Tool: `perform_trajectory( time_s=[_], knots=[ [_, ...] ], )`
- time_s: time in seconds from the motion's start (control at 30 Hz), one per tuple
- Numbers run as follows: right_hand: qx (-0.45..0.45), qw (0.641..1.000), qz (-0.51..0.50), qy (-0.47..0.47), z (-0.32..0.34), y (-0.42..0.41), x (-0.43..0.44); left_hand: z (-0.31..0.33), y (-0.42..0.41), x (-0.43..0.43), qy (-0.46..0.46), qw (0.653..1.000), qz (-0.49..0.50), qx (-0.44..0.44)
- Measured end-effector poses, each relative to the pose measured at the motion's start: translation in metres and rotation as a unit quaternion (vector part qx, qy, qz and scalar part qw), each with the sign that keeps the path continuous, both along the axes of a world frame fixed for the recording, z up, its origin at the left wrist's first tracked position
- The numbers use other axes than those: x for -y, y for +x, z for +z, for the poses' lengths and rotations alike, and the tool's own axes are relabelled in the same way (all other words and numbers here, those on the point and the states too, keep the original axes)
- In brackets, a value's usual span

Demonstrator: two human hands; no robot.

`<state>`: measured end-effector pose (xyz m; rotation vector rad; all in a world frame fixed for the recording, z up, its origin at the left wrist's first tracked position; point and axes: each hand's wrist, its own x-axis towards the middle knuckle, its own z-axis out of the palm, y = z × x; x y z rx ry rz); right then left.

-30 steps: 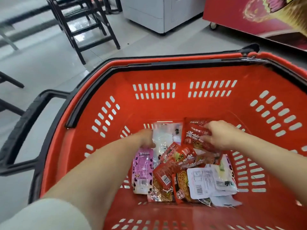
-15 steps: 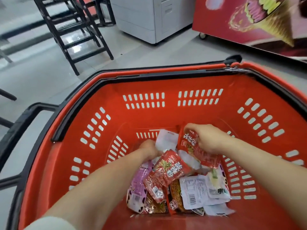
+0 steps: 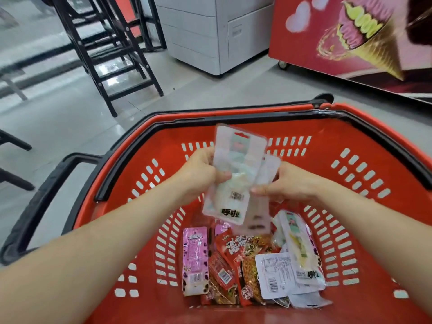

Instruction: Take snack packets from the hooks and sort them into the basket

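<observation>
A red shopping basket with black rim fills the lower view. On its floor lie several snack packets: a pink one at the left, red ones in the middle, white ones at the right. Above them my left hand grips a clear white packet with a barcode. My right hand pinches a second clear packet that lies behind the first. Both packets are raised over the basket.
A black basket handle sticks out at the left. Black ladder-like frames stand on the grey floor at the back left. A grey cabinet and a red ice-cream freezer stand behind the basket.
Both hands have risen from the pile on the basket floor. They now hold clear white packets up above the other snacks; the right hand no longer holds a red packet.
</observation>
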<state>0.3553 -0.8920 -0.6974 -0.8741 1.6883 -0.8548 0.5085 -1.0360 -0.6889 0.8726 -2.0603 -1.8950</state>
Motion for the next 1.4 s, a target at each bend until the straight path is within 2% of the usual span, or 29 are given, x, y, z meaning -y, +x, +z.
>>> perform_trajectory(
  time_s=[0.1, 0.23, 0.37, 0.5, 0.6, 0.67, 0.73, 0.8, 0.83, 0.93, 1.03, 1.13, 1.23, 1.3, 1.4],
  knots=[
    [-0.019, 0.999, -0.037, -0.015, 0.003, 0.004, 0.003, 0.001, 0.001, -0.001, 0.018, 0.998, 0.051, -0.017],
    [-0.073, 0.993, -0.09, 0.016, 0.001, -0.002, -0.001, -0.004, 0.006, 0.001, -0.128, 0.984, 0.106, 0.06],
    [-0.085, 0.98, -0.18, 0.023, 0.004, -0.009, -0.007, 0.001, 0.008, 0.002, -0.155, 0.978, 0.104, 0.093],
    [-0.082, 0.972, -0.221, 0.005, 0.009, 0.008, 0.0, 0.01, 0.0, -0.028, -0.373, 0.923, 0.022, 0.095],
    [-0.128, 0.963, -0.237, -0.015, 0.017, 0.016, 0.003, 0.018, 0.0, -0.044, -0.495, 0.865, -0.058, 0.051],
    [-0.173, 0.952, -0.25, -0.039, 0.023, 0.016, 0.002, 0.023, 0.002, -0.044, -0.528, 0.846, -0.073, 0.019],
    [-0.223, 0.942, -0.244, -0.062, 0.029, 0.018, 0.003, 0.03, 0.001, -0.047, -0.487, 0.871, -0.064, 0.006],
    [-0.252, 0.938, -0.225, -0.079, 0.036, 0.023, 0.003, 0.037, -0.002, -0.055, -0.422, 0.902, -0.083, 0.043],
    [-0.262, 0.939, -0.21, -0.082, 0.04, 0.024, 0.002, 0.039, -0.003, -0.056, -0.411, 0.905, -0.091, 0.058],
    [-0.238, 0.959, -0.13, -0.078, 0.056, 0.031, -0.004, 0.045, -0.004, -0.047, -0.374, 0.922, -0.078, 0.066],
    [-0.243, 0.962, -0.053, -0.11, 0.069, 0.033, -0.008, 0.05, -0.001, -0.035, -0.28, 0.956, -0.089, 0.019],
    [-0.253, 0.957, -0.048, -0.134, 0.086, 0.036, -0.015, 0.07, 0.005, -0.037, -0.138, 0.985, -0.102, -0.021],
    [-0.309, 0.94, -0.072, -0.125, 0.118, 0.048, -0.016, 0.099, 0.012, -0.046, -0.101, 0.995, -0.015, -0.015],
    [-0.321, 0.938, -0.087, -0.099, 0.149, 0.054, -0.016, 0.126, 0.02, -0.045, -0.051, 0.994, 0.097, -0.007],
    [-0.228, 0.954, -0.188, -0.05, 0.218, 0.053, -0.023, 0.192, 0.038, -0.035, 0.082, 0.964, 0.248, -0.037]
  ],
)
